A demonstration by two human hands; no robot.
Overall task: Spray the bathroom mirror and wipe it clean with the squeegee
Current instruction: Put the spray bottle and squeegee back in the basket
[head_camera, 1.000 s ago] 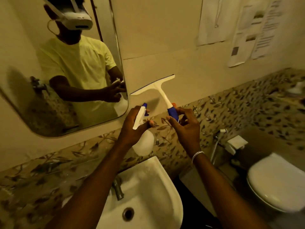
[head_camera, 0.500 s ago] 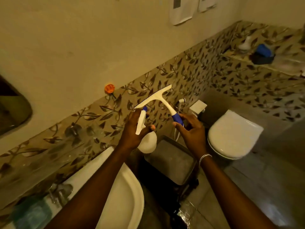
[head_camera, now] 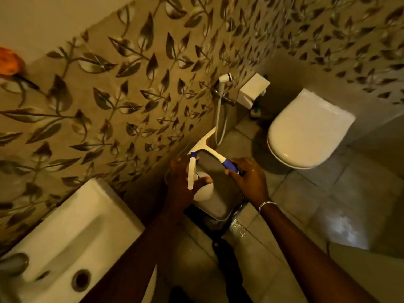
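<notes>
My left hand (head_camera: 182, 182) grips a white spray bottle (head_camera: 201, 189) with a blue nozzle tip, its trigger pointing down along my fingers. My right hand (head_camera: 249, 178) holds the blue handle of a white squeegee (head_camera: 207, 147), whose blade points up and left toward the tiled wall. Both hands hover low, above a grey lidded bin (head_camera: 215, 202) on the floor. The mirror is out of view.
A white sink (head_camera: 72, 228) sits at lower left, with its tap at the frame edge. A white toilet (head_camera: 306, 130) with the lid down stands at right. A hand shower (head_camera: 225, 78) hangs on the leaf-patterned wall. An orange object (head_camera: 9, 63) sticks to the wall at far left. The floor tiles look wet.
The view has swung down and to the right, away from the mirror, to the floor and bin. Both hands have dropped lower, still holding the bottle and squeegee.
</notes>
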